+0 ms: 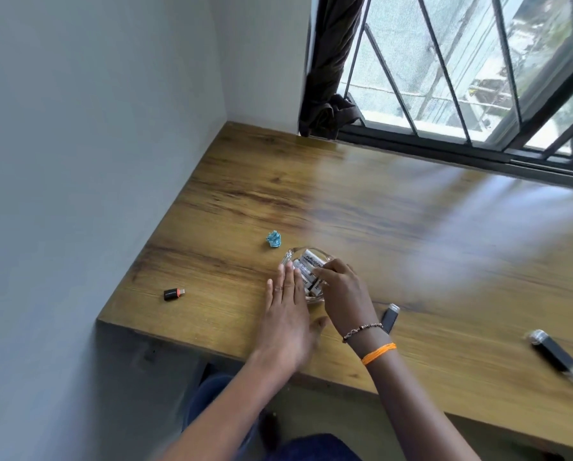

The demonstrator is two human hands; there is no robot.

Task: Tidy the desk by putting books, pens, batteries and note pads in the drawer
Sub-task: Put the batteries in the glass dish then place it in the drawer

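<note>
A small clear glass dish [293, 253] sits on the wooden desk [394, 211] near its left front. Several white batteries [312, 261] lie in it. My right hand [343, 294] reaches into the dish from the right, its curled fingers pinching the batteries. My left hand [286, 311] lies flat with straight fingers against the dish's left side. No drawer is visible.
A crumpled blue paper ball [274, 238] lies just behind the dish. A small black and orange adapter [174, 294] sits near the left edge. Two black flash drives [390, 317] [554, 355] lie to the right. A wall bounds the left, a barred window [461, 78] the back.
</note>
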